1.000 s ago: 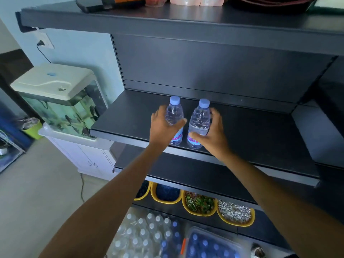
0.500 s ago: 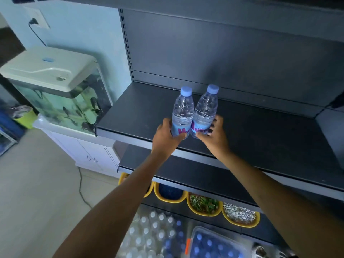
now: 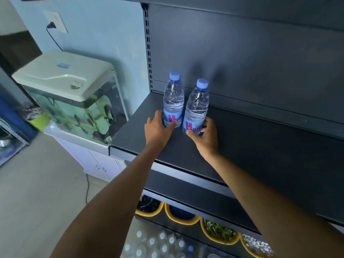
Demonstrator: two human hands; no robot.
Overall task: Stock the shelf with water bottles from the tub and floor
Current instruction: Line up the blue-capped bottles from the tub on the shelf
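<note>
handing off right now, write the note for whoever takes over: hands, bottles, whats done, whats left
Left hand: grips the left bottle at its label.
Right hand: grips the right bottle at its label.
Both bottles stand upright, side by side, at the left rear of the shelf.
Done: these two are set on the shelf; the hands are not yet off them.
Left: let go, then bring up the bottles below, likely in further pairs.
</note>
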